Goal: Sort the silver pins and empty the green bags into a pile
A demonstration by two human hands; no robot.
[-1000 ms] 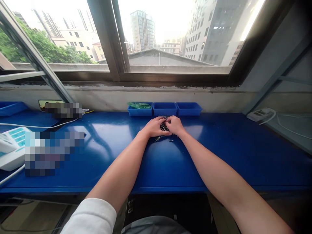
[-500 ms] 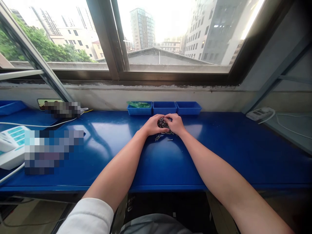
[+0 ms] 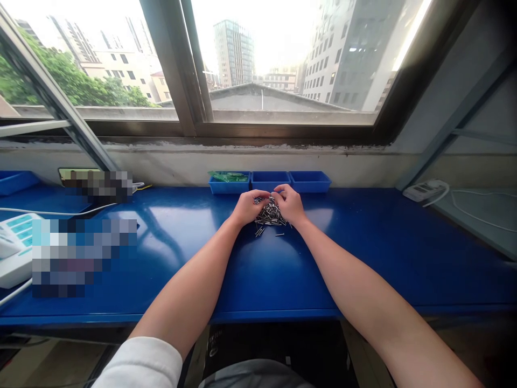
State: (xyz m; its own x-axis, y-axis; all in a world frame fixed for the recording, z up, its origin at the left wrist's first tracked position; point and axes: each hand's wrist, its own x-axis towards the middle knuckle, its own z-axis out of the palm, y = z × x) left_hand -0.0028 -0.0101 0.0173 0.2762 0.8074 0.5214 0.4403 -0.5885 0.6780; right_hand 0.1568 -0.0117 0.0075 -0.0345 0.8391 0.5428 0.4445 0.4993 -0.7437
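Observation:
A pile of small, slim metal pieces, which look like screws (image 3: 271, 216), lies on the blue tabletop between my hands. My left hand (image 3: 247, 208) curves over the pile's left side, its thumb and index finger apart with some pieces showing between them. From the right, my right hand (image 3: 291, 206) touches the upper edge of the pile with bent, parted fingers. Their fingertips come close together above the pile. I see no piece lifted in either hand, though the undersides of the fingers are hidden. Several loose screws (image 3: 259, 231) lie in front, with a single screw (image 3: 279, 234) beside them.
Behind the hands stand three blue bins: a left bin (image 3: 229, 187) with green plastic packaging, a middle bin (image 3: 270, 180) and a right bin (image 3: 310, 181). A white device (image 3: 18, 242) and cables are at left. A power strip (image 3: 426, 190) sits at right.
My hands have drawn slightly apart from their cupped grip around the pile. More of the screws now show, spread lower and wider between the hands.

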